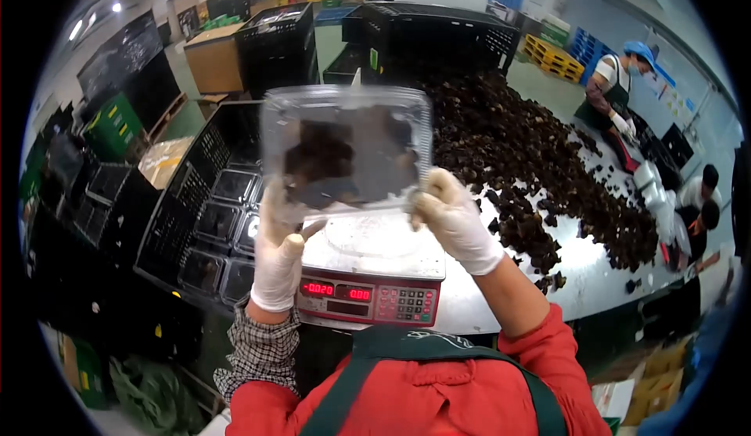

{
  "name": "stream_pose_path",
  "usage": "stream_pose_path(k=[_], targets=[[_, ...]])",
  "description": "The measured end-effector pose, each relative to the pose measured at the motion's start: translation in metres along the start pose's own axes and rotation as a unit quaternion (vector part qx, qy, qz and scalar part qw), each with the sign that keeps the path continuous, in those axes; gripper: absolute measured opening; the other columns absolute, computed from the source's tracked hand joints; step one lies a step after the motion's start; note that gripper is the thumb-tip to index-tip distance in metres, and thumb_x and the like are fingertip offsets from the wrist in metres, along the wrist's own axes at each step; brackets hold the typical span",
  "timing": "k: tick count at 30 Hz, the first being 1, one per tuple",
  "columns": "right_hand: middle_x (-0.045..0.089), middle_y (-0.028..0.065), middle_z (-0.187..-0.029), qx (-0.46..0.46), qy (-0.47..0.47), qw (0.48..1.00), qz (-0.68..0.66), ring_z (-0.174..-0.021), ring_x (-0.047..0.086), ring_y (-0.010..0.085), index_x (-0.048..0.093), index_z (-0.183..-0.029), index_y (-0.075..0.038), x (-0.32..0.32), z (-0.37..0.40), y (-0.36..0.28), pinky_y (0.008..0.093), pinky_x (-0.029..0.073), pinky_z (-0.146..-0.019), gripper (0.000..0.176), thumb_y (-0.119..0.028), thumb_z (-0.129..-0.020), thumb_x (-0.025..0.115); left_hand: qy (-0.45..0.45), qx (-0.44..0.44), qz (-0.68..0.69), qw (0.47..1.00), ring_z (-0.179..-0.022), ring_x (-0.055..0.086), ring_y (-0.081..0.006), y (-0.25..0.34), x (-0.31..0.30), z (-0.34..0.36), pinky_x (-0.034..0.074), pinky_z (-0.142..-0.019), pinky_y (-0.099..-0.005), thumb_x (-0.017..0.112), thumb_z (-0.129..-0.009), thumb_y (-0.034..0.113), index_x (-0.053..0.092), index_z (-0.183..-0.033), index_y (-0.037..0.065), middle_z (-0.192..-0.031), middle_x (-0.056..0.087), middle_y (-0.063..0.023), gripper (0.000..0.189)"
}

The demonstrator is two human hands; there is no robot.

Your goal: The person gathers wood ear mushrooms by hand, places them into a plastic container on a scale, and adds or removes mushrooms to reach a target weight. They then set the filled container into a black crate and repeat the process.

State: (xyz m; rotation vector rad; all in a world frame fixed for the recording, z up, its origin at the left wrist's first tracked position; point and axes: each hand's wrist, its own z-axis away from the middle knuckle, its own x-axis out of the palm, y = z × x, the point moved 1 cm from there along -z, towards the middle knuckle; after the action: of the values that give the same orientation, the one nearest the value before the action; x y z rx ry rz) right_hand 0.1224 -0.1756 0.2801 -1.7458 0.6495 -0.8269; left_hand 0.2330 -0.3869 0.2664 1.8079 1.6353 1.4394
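A clear plastic box (278, 135) is held up in front of me between both hands, with some dark brown pieces (319, 158) inside; it is blurred by motion. My left hand (278, 256), in a white glove, grips its lower left corner. At the lower right corner, my gloved right hand (460, 221) has its fingers curled onto the edge. Below the box stands a red-fronted digital scale (368, 299) with a bare metal pan (368, 252); its display shows -0.020 and 0.00. A large heap of dark, crinkled pieces (516, 139) lies to the right.
Left of the scale, a black crate (168, 209) holds several clear boxes (235, 186). A big black crate (434, 33) stands behind the heap. On the right, a person in a blue cap (618, 92) works at the metal table (501, 299); other people (700, 201) are nearer.
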Motion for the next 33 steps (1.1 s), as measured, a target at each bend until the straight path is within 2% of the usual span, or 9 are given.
stream_pose_path(k=[7, 10, 12, 14, 16, 19, 27, 31, 33], targets=[[0.058, 0.0118, -0.114, 0.009, -0.047, 0.979, 0.198, -0.090, 0.060, 0.0148, 0.034, -0.138, -0.002, 0.009, 0.003, 0.019, 0.0266, 0.051, -0.080, 0.056, -0.010, -0.089, 0.059, 0.091, -0.116, 0.117, 0.982, -0.107, 0.060, -0.0281, -0.007, -0.052, -0.107, 0.050, -0.091, -0.0471, 0.046, -0.096, 0.021, 0.049, -0.125, -0.002, -0.122, 0.058, -0.0155, 0.037], [0.059, 0.0118, -0.110, 0.046, 0.150, 0.981, 0.117, -0.084, 0.060, 0.0145, 0.051, -0.125, 0.002, -0.072, 0.039, 0.046, 0.0271, 0.051, -0.076, 0.038, -0.010, -0.089, 0.056, 0.239, -0.125, -0.054, 0.961, -0.081, 0.064, -0.0209, -0.043, -0.172, -0.163, 0.052, -0.063, -0.0345, 0.065, -0.086, 0.017, 0.059, -0.112, 0.006, -0.099, 0.065, -0.0064, 0.029], [0.062, 0.0120, -0.094, 0.009, 0.244, 0.902, 0.355, -0.069, 0.060, 0.0133, 0.061, -0.102, 0.003, -0.150, 0.086, 0.104, 0.0262, 0.051, -0.064, 0.020, -0.011, -0.089, 0.056, 0.328, -0.176, -0.148, 0.916, -0.066, 0.059, -0.0168, -0.066, -0.214, -0.168, 0.046, -0.051, -0.0313, 0.069, -0.082, 0.023, 0.062, -0.104, 0.008, -0.086, 0.063, -0.0021, 0.028], [0.062, 0.0103, -0.086, 0.172, 0.277, 0.880, 0.345, -0.069, 0.061, 0.0149, 0.061, -0.100, 0.001, -0.180, 0.130, 0.137, 0.0276, 0.051, -0.062, 0.019, -0.014, -0.089, 0.056, 0.344, -0.204, -0.200, 0.895, -0.059, 0.057, -0.0171, -0.116, -0.287, -0.175, 0.048, -0.050, -0.0345, 0.070, -0.081, 0.026, 0.063, -0.097, 0.006, -0.078, 0.062, -0.0038, 0.027], [0.064, 0.0114, -0.084, 0.181, 0.267, 0.831, 0.454, -0.072, 0.063, 0.0217, 0.063, -0.099, -0.001, -0.202, 0.171, 0.206, 0.0336, 0.052, -0.066, 0.021, -0.017, -0.088, 0.056, 0.426, -0.264, -0.202, 0.842, -0.105, 0.055, -0.0273, -0.137, -0.274, -0.179, 0.051, -0.080, -0.0469, 0.070, -0.081, 0.026, 0.054, -0.118, 0.002, -0.118, 0.056, -0.0119, 0.048], [0.064, 0.0163, -0.090, 0.117, 0.252, 0.761, 0.586, -0.082, 0.062, 0.0344, 0.065, -0.094, -0.008, -0.161, 0.170, 0.188, 0.0408, 0.050, -0.074, 0.017, -0.020, -0.085, 0.057, 0.270, -0.334, -0.065, 0.901, -0.119, 0.048, -0.0291, -0.184, -0.292, -0.198, 0.046, -0.092, -0.0428, 0.047, -0.098, 0.026, 0.045, -0.132, 0.005, -0.129, 0.050, -0.0101, 0.040], [0.056, 0.0123, -0.075, 0.055, 0.287, 0.708, 0.644, -0.070, 0.057, 0.0320, 0.057, -0.082, -0.008, -0.146, 0.158, 0.190, 0.0419, 0.047, -0.063, 0.007, -0.010, -0.076, 0.061, 0.140, -0.454, -0.380, 0.794, -0.104, 0.059, -0.0326, -0.262, -0.318, -0.241, 0.050, -0.084, -0.0399, 0.047, -0.097, 0.034, 0.052, -0.123, -0.003, -0.117, 0.060, -0.0190, 0.046], [0.054, 0.0080, -0.076, 0.053, 0.281, 0.697, 0.657, -0.068, 0.057, 0.0285, 0.055, -0.081, -0.012, -0.149, 0.158, 0.194, 0.0421, 0.046, -0.062, 0.011, -0.009, -0.071, 0.058, -0.023, -0.298, -0.804, 0.514, -0.105, 0.059, -0.0363, -0.226, -0.294, -0.253, 0.049, -0.086, -0.0413, 0.048, -0.096, 0.034, 0.053, -0.121, -0.006, -0.120, 0.059, -0.0223, 0.048], [0.054, 0.0078, -0.076, 0.042, 0.284, 0.704, 0.649, -0.068, 0.057, 0.0285, 0.055, -0.080, -0.012, -0.150, 0.158, 0.196, 0.0422, 0.046, -0.061, 0.009, -0.009, -0.071, 0.058, 0.008, -0.094, -0.776, 0.624, -0.110, 0.055, -0.0395, -0.204, -0.262, -0.279, 0.044, -0.094, -0.0396, 0.048, -0.096, 0.027, 0.053, -0.121, -0.007, -0.123, 0.056, -0.0252, 0.043]])
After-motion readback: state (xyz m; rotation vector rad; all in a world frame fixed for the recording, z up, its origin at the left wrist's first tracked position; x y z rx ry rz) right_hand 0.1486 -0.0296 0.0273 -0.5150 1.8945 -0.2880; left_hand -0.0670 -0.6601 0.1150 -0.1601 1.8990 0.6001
